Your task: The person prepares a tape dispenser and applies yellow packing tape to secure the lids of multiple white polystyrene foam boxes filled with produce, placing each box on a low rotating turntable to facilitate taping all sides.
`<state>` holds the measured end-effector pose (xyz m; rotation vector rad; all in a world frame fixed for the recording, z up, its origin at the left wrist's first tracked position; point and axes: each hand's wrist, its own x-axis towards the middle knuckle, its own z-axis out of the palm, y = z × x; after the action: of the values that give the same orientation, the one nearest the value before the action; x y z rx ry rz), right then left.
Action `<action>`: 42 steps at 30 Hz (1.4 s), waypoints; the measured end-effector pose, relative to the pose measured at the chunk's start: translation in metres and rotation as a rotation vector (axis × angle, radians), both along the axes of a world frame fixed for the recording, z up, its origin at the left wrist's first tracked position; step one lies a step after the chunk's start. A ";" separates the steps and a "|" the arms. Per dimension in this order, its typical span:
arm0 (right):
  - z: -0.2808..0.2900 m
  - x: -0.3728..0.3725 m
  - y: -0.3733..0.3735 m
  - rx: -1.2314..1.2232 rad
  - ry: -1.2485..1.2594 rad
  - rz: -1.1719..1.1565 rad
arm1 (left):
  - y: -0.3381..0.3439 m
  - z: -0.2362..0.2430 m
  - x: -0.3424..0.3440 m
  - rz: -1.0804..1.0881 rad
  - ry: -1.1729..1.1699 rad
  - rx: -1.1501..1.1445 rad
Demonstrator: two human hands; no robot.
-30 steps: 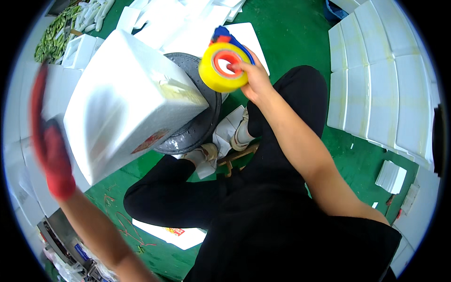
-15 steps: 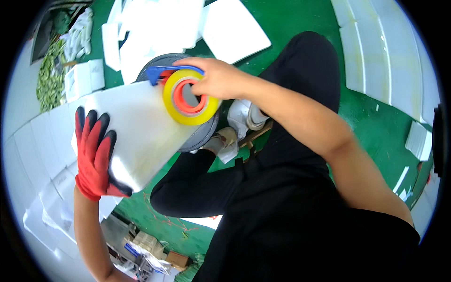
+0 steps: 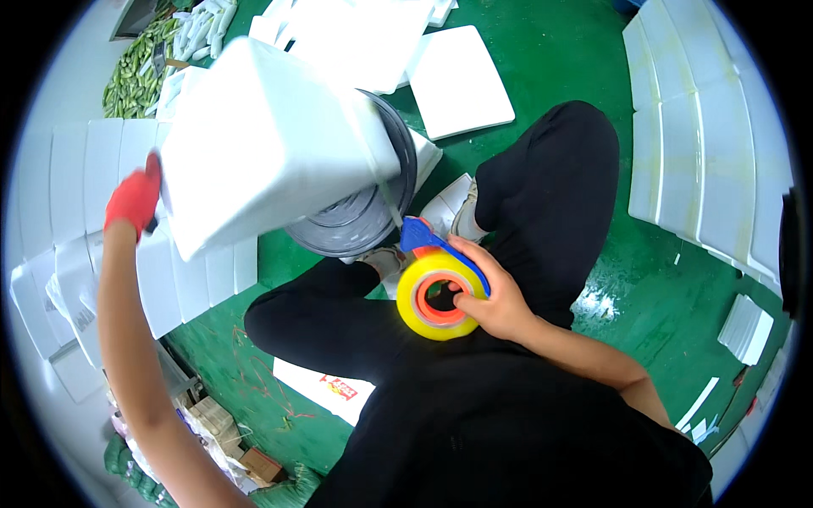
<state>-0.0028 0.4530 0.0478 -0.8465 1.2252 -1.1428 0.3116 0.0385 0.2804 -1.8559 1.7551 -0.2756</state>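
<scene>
My left hand (image 3: 135,196), in a red glove with dark fingertips, is at the left end of a white foam box (image 3: 271,144). Its fingers look stretched out along that end, partly seen edge-on. Tilted and slightly blurred, the box lies over a round dark grey tub (image 3: 343,227). In my bare right hand (image 3: 495,300) is a blue tape dispenser (image 3: 419,235) carrying a big yellow roll of tape (image 3: 412,313); the thumb reaches into the orange hub. A clear strip of tape (image 3: 385,190) stretches from the box's right side to the dispenser.
White foam lids (image 3: 461,80) lie on the green floor (image 3: 559,42) ahead. Foam boxes are stacked at the right (image 3: 673,135) and left (image 3: 80,178). Green vegetables (image 3: 140,76) are heaped far left. My bent legs (image 3: 550,195) flank the tub.
My right hand has drawn the dispenser toward me and rightward, away from the box, with tape stretched out. The box has turned and tilted up; my left hand has moved to its end.
</scene>
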 end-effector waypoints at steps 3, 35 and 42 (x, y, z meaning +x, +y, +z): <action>-0.013 0.013 0.003 -0.112 0.100 0.021 | 0.062 -0.029 0.030 -0.394 0.550 -0.311; -0.078 0.085 -0.380 -0.021 -1.028 0.062 | 0.100 -0.293 0.041 0.189 2.423 -0.057; -0.074 0.076 -0.400 -0.107 -1.009 -0.250 | 0.091 -0.264 0.034 0.495 2.687 0.192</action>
<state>0.0733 0.0525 -0.0264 -0.1026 0.4242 -1.5628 0.3459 0.1299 0.0161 -1.6318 1.4001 3.6156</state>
